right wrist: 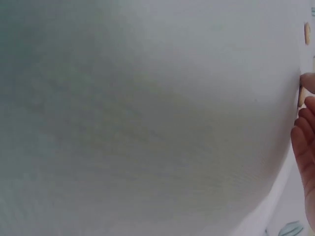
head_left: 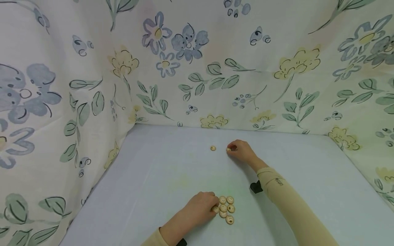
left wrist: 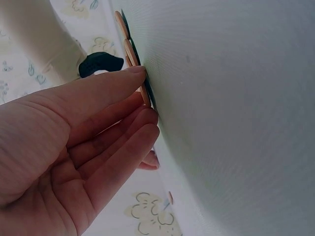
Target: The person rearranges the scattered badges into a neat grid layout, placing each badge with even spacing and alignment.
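A: What is found nearest the camera?

B: The left hand (head_left: 198, 208) is laid on the pale tabletop (head_left: 147, 184), fingers held close together and nearly straight, their tips set against the left edge of a cluster of wooden buttons (head_left: 226, 208). In the left wrist view the fingertips (left wrist: 135, 73) are seen touching the rim of one button (left wrist: 145, 96); nothing is pinched. The cluster appears to be steadied, or nudged tight, from that side.

A: How are the buttons arranged?

B: They are packed flat, touching one another, in roughly two short columns just right of the fingers. Such closeness suggests deliberate gathering rather than scattering.

A: And farther out?

B: A small black object (head_left: 256, 187) is seen beside the tan sleeve (head_left: 286, 201) of the right forearm; it is probably part of the wrist camera mount. Beyond it, the right hand (head_left: 241, 150) is curled, with a single button (head_left: 228, 149) pinched at its fingertips, low at the tabletop. In the right wrist view only a sliver of fingers (right wrist: 307, 132) is shown at the frame's edge, so the grip cannot be read there.

A: Anything left loose?

B: One lone button (head_left: 213, 148) is lying flat just left of the right hand, well apart from the cluster. Behind everything, a flowered cloth (head_left: 197, 68) is hung as a backdrop.
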### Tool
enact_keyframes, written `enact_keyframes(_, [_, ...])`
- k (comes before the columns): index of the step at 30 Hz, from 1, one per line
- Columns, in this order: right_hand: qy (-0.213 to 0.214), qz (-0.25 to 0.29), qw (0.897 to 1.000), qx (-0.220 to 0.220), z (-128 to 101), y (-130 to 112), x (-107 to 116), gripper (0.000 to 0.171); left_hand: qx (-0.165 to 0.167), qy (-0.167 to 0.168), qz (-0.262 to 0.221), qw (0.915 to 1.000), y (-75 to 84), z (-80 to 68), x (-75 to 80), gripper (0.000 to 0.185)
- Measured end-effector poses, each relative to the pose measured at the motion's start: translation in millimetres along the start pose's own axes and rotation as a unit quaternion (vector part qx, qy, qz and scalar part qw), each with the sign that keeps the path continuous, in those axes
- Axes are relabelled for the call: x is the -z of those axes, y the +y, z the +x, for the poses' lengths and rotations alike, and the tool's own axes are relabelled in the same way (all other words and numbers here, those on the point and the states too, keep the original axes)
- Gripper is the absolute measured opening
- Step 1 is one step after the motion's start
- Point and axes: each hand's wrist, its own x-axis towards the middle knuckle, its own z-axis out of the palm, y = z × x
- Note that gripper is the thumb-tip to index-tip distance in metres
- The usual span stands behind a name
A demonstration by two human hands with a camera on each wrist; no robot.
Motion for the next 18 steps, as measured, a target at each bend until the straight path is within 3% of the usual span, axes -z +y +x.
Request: enact_keyframes(18, [0.041,0.048,0.997,0.046,-29.1,6.1,7.6,0.030,0.013,-0.004,-0.013,0.9998,3.0,1.0,-0.9,0.014])
